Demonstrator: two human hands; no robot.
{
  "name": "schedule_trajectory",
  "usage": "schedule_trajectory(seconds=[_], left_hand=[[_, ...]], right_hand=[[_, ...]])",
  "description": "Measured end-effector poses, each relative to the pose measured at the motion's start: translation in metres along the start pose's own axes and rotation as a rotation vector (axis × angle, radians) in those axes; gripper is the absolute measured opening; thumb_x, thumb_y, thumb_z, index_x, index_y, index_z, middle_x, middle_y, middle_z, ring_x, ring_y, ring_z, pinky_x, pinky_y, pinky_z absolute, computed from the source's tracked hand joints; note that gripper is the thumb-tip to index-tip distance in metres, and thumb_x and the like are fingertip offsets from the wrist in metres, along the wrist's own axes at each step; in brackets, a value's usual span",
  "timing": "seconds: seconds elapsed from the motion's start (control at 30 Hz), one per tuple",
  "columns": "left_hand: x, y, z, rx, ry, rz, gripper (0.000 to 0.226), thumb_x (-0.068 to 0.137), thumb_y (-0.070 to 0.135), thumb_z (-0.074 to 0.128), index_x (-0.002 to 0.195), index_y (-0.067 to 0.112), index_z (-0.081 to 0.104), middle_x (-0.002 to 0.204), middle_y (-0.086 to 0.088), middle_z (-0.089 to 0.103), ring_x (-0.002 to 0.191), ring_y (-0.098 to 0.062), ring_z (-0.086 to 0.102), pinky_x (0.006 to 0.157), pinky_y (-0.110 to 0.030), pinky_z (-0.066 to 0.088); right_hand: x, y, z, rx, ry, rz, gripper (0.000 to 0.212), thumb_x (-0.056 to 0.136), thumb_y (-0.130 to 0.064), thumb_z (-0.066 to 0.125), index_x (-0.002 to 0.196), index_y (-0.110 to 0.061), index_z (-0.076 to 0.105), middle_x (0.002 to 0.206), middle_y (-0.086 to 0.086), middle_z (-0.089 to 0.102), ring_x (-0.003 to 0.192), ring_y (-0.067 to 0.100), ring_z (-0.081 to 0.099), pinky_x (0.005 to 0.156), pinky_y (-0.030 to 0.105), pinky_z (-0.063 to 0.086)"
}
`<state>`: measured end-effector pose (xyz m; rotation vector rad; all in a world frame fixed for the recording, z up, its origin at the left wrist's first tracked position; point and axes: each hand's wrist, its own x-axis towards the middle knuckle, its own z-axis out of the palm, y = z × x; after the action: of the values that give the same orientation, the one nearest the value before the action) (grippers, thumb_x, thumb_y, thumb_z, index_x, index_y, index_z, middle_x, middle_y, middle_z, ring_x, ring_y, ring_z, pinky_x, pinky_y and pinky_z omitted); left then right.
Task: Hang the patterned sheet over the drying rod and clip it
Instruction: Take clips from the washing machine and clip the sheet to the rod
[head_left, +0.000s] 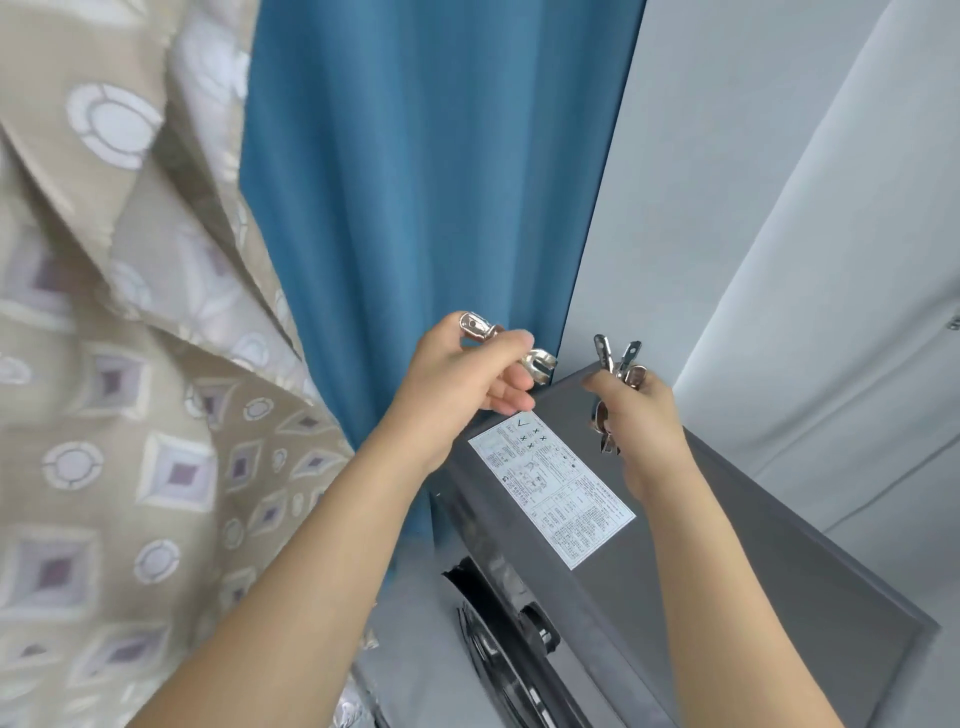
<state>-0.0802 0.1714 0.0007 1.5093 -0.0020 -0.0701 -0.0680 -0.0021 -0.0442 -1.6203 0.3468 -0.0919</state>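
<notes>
One clip (506, 348) is pinched by the left hand (462, 384), several clips (615, 384) gripped by the right hand (641, 431); some could be dropped.

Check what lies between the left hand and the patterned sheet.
In the head view, only the blue curtain shows between the left hand and the patterned sheet.

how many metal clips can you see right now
At least 3. One clip is pinched in the left hand. A bunch of clips is gripped in the right hand; two or more show, and its fingers may hide others.
</notes>
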Motion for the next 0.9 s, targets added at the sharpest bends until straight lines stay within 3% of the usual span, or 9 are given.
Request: schedule_trajectory(seconds=[0.2, 0.37, 0.5, 0.67, 0.9], left_hand=[[-0.053, 0.042, -0.036, -0.019, -0.067, 0.129, 0.020, 0.092, 0.025, 0.065, 0.091, 0.008, 0.055, 0.071, -0.015, 0.068, 0.059, -0.031, 0.067, 0.059, -0.032, 0.053], [-0.103, 0.079, -0.075, 0.060, -0.109, 0.242, 0.029, 0.083, 0.033, 0.071, 0.084, 0.010, 0.054, 0.068, -0.014, 0.069, 0.055, -0.032, 0.067, 0.056, -0.032, 0.052], [-0.138, 0.106, -0.103, 0.221, -0.117, 0.366, 0.047, 0.076, 0.039, 0.074, 0.091, -0.002, 0.056, 0.062, -0.008, 0.069, 0.053, -0.027, 0.068, 0.053, -0.032, 0.053], [-0.176, 0.146, -0.138, 0.319, -0.085, 0.485, 0.037, 0.085, 0.030, 0.073, 0.093, -0.003, 0.059, 0.060, -0.010, 0.067, 0.048, -0.026, 0.066, 0.050, -0.032, 0.053], [-0.209, 0.210, -0.181, 0.421, -0.008, 0.591, 0.020, 0.085, 0.023, 0.072, 0.077, 0.009, 0.059, 0.054, -0.006, 0.063, 0.043, -0.023, 0.062, 0.048, -0.032, 0.051]], right_hand=[[-0.049, -0.014, 0.033, 0.016, -0.043, -0.049, 0.022, 0.084, -0.012, 0.061, 0.078, -0.015, 0.039, 0.052, -0.004, 0.033, 0.049, 0.015, 0.033, 0.051, 0.030, 0.025], [-0.108, -0.030, 0.067, 0.035, -0.054, -0.100, 0.016, 0.085, -0.015, 0.060, 0.085, -0.014, 0.045, 0.058, 0.006, 0.037, 0.059, 0.020, 0.036, 0.049, 0.027, 0.025], [-0.154, -0.053, 0.090, 0.058, -0.062, -0.166, 0.020, 0.084, -0.020, 0.062, 0.083, -0.013, 0.044, 0.056, 0.007, 0.037, 0.047, 0.018, 0.034, 0.050, 0.028, 0.028], [-0.207, -0.084, 0.114, 0.269, -0.108, -0.210, 0.028, 0.074, -0.030, 0.068, 0.091, -0.016, 0.050, 0.076, 0.007, 0.043, 0.071, 0.022, 0.044, 0.069, 0.031, 0.050], [-0.247, -0.135, 0.131, 0.344, -0.014, -0.295, 0.021, 0.087, -0.021, 0.066, 0.081, -0.018, 0.046, 0.056, 0.000, 0.039, 0.055, 0.018, 0.040, 0.072, 0.034, 0.045]])
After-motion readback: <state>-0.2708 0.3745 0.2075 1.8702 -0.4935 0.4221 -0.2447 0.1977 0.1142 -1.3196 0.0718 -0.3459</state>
